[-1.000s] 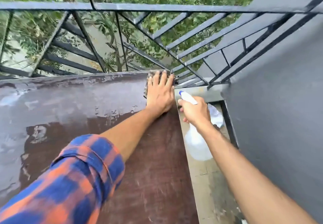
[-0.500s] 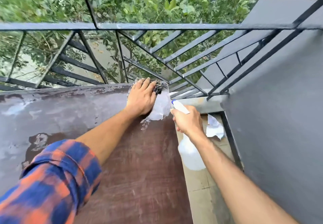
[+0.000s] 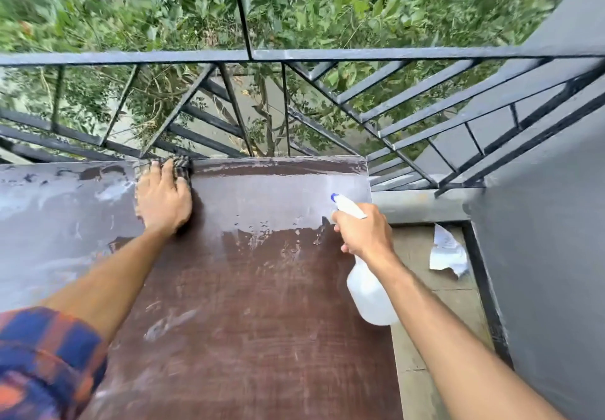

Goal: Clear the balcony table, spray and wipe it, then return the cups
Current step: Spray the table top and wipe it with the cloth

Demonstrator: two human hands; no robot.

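The left grip [image 3: 163, 200], fingers laid flat and curled round nothing, presses a dark striped cloth [image 3: 181, 161] onto the far edge of the brown tabletop [image 3: 262, 305], upper left of centre in the frame, just below the black railing [image 3: 327, 54]. The right grip [image 3: 363, 233], at centre right, is closed round the neck of a white spray bottle [image 3: 370, 292]. The bottle's blue-tipped nozzle points toward the upper left across the board, and its body hangs past the tabletop's right edge, over the balcony floor [image 3: 435, 315]. A pale wet film covers the left side and the far band of the tabletop, while the middle and lower part show dry, streaked brown. With no cups in view, the clearing appears done, and the work looks to be in the spray-and-wipe step, roughly midway through the task. The next move would seem to call for drawing the cloth through the wet film toward the lower part of the frame with steady, flat pressure, perhaps after another spray on the dry patch. A crumpled scrap of paper [image 3: 447, 252] lies on the floor at right, beside the grey wall [image 3: 540, 223]. Green foliage [image 3: 131, 20] fills the top of the frame beyond the rails, and a rolled plaid sleeve [image 3: 42, 360] shows at lower left.
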